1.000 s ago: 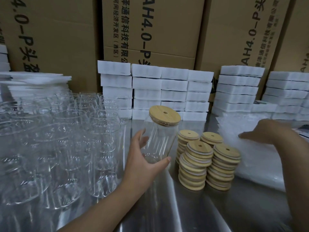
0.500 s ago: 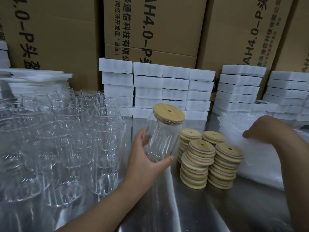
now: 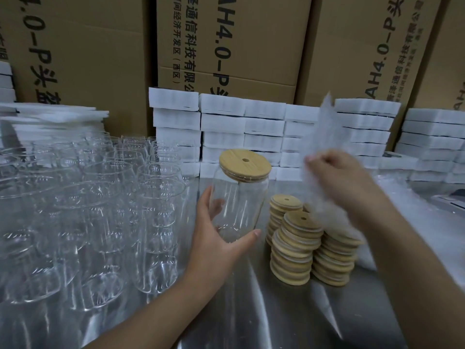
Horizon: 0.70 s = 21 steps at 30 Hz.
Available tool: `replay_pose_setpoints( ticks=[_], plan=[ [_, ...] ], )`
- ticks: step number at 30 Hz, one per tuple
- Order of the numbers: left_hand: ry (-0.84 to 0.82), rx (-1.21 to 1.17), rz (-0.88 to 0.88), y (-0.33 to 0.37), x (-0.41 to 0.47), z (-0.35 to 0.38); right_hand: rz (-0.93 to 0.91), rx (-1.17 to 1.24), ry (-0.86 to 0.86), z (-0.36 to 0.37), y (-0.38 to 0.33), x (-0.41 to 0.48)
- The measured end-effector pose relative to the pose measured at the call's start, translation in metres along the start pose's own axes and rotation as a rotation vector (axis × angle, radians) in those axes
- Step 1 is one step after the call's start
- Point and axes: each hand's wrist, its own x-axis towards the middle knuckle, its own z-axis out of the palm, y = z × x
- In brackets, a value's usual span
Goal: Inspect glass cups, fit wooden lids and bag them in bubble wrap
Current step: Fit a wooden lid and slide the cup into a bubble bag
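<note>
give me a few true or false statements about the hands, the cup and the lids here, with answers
1. The left hand holds a glass cup with a wooden lid on it. True.
2. The right hand is empty. False: it pinches a bubble wrap bag.
3. The held cup is inside the bag. False: the cup is bare and apart from the bag.
4. The lid stacks stand right of the held cup. True.
5. The empty glasses stand right of the held cup. False: they stand to its left.
</note>
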Motion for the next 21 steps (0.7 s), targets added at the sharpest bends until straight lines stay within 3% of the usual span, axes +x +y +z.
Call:
replay_pose_setpoints(
  ticks=[3, 6, 12, 16, 21],
  plan=[
    [0.033, -0.044, 0.035, 0.004, -0.001, 0.001, 0.041, -0.048, -0.219, 0.041, 0.006, -0.02],
    [0.051, -0.038, 0.071, 0.008, -0.002, 0.0, 0.097, 0.04, -0.309, 0.066, 0.018, -0.04],
    [0.061, -0.017, 0.076, 0.011, -0.002, -0.002, 0.194, 0.302, -0.246, 0.074, 0.02, -0.045],
    [0.051, -0.027, 0.071, 0.011, -0.002, -0.002, 0.212, 0.534, -0.337, 0.061, 0.025, -0.047],
    [0.05, -0.035, 0.073, 0.011, -0.004, 0.0, 0.134, 0.451, -0.28, 0.054, 0.03, -0.043]
  ],
)
